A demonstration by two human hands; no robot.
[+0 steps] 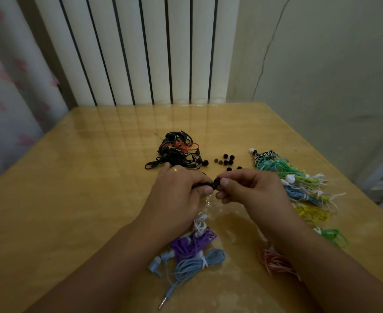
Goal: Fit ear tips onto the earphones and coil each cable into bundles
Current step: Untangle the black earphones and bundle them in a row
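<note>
My left hand (177,195) grips a black earphone (205,184) above the middle of the table. My right hand (249,190) pinches a black ear tip (217,182) right at the earphone's end. Several loose black ear tips (226,160) lie just beyond my hands. A tangle of black and orange earphones (174,152) sits behind my left hand.
Coiled bundles lie on the wooden table (73,199): purple (192,242) and light blue (197,263) near me, orange (276,260) under my right forearm, a row of green, blue and yellow ones (298,184) at the right. A white radiator (141,48) stands behind.
</note>
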